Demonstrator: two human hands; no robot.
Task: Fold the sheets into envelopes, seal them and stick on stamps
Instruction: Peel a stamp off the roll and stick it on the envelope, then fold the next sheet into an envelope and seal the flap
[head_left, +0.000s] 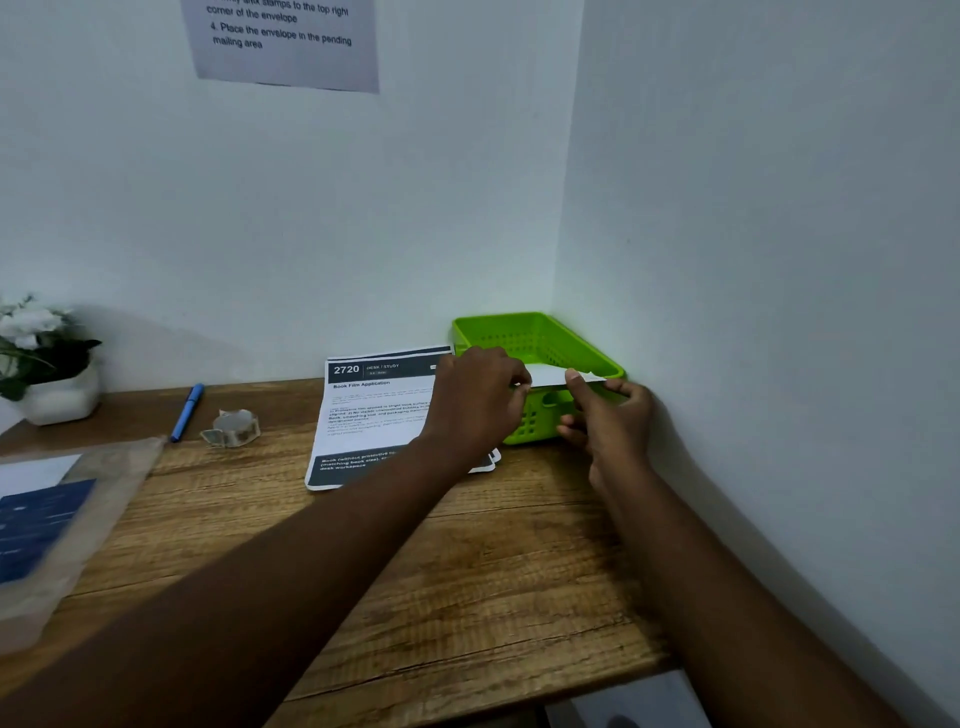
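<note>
The slotted lime-green plastic basket (540, 343) stood in the wooden table's (467, 571) corner. Over its near rim, both hands, left (478, 400) and right (608, 415), pinched a flat white folded envelope (548, 375).

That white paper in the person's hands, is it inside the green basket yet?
Not yet. Both hands, left hand and right hand, pinch the white paper above the green basket rim.

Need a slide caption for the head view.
Both hands, left hand and right hand, hold a white envelope over the green plastic basket.

White folded envelope (545, 375) held flat, level with green basket (540, 343) near rim; printed sheets (374, 415) stacked flat beside basket.
</note>
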